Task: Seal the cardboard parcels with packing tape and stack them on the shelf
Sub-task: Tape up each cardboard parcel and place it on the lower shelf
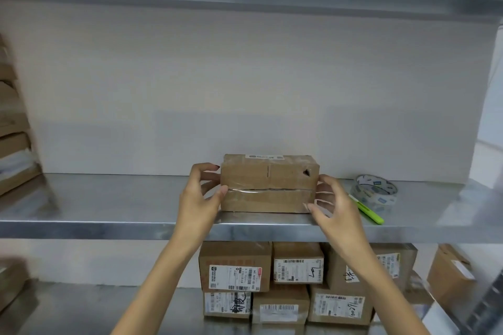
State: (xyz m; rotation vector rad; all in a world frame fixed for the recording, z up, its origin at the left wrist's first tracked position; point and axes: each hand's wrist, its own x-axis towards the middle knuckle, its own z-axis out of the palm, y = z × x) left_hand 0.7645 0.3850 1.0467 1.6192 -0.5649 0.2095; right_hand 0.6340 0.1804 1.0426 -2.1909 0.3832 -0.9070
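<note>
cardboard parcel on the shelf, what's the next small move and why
Probably lift the cardboard parcel off the shelf: glossy tape already covers its seam, the left hand and right hand grip its ends, and labelled parcels are stacked below.

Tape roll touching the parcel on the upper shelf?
Apart. Head view shows the tape roll standing right of the parcel, with the right hand between them.

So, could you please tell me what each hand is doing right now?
Left hand: grips the box's left end.
Right hand: curled by the box; grip cannot be told.
</note>
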